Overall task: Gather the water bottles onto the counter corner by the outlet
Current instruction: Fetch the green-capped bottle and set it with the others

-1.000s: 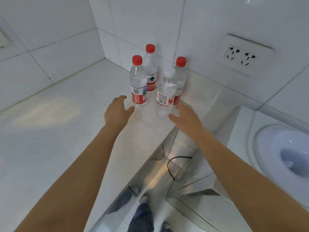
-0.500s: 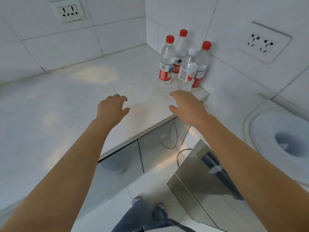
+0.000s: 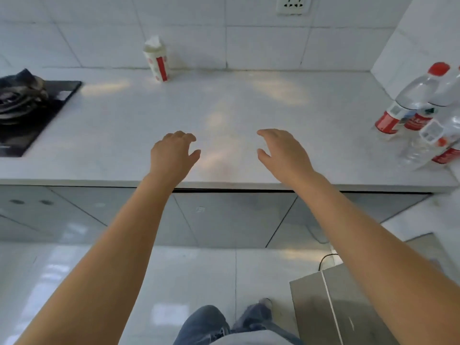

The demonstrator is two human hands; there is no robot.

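Note:
Several clear water bottles with red caps and red labels stand bunched at the counter's far right end, partly cut off by the frame edge. My left hand hovers over the middle of the white counter, fingers loosely curled, holding nothing. My right hand hovers beside it in the same loose pose, well left of the bottles. An outlet sits on the tiled back wall above the counter.
A white tissue pack with red print stands against the back wall. A black gas stove occupies the counter's left end. Below are grey cabinet doors, a metal bin at lower right, and my jeans and shoes.
The view has swung left, so the bottles slid from centre to the right edge. Both hands pulled back from the bottles and now hover over the counter's middle.

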